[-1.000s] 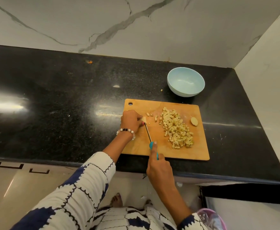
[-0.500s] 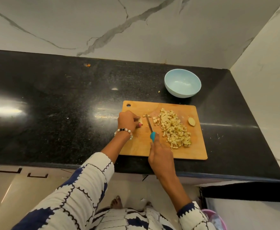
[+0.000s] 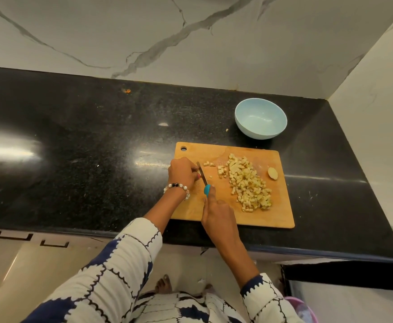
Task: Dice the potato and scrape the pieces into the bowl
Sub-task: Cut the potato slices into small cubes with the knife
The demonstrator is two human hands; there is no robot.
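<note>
right hand [image 3: 216,214] grips the knife [image 3: 204,180]; left hand [image 3: 182,171] is curled beside the blade, its hold hidden. diced potato [image 3: 249,183] heaps on the board [image 3: 275,217], an end piece [image 3: 272,173] beside; bowl [image 3: 260,118] behind.

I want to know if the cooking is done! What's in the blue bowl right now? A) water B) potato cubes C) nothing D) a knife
C: the blue bowl shows only its bare inside, while the potato cubes still lie heaped on the cutting board.
</note>
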